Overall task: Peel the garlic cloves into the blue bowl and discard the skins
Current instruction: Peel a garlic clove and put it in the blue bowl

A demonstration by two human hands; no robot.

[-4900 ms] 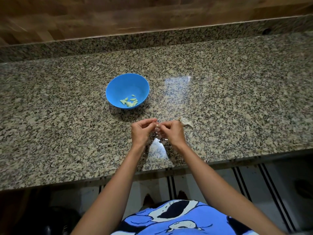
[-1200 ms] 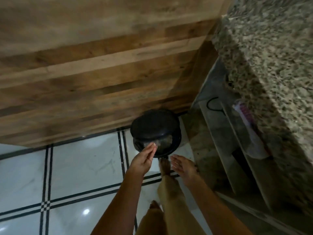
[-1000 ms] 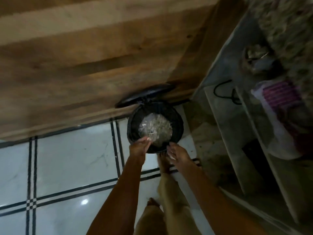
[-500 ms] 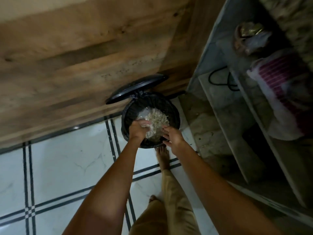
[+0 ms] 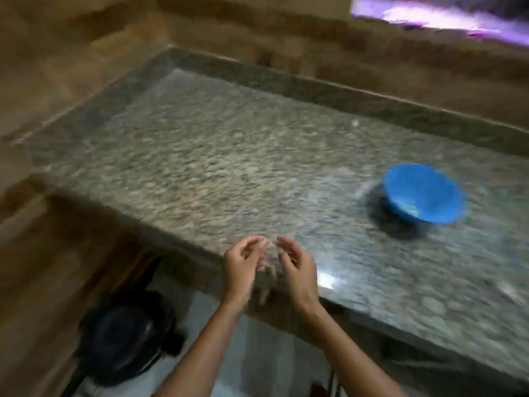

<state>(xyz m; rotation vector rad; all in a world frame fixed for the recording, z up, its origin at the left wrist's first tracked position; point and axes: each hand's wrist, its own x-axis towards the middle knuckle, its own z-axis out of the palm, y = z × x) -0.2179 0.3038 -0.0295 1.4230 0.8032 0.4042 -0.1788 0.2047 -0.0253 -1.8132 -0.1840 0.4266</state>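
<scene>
Hands brought back up to the counter after the skins are binned

Both hands, the left hand (image 5: pixel 242 263) and the right hand (image 5: pixel 297 267), are held loosely open with fingers curled, palms facing each other above the near edge of the counter (image 5: pixel 217 167); nothing can be made out between them, though the picture is blurred. The blue bowl (image 5: pixel 423 193) sits well apart to the right, pale bits faintly seen inside. The step is best done by brushing any clinging skin off away from the bowl. Half a second ago both hands were held over the open bin (image 5: pixel 123 336); now its lid is seen shut, low at the left.
</scene>
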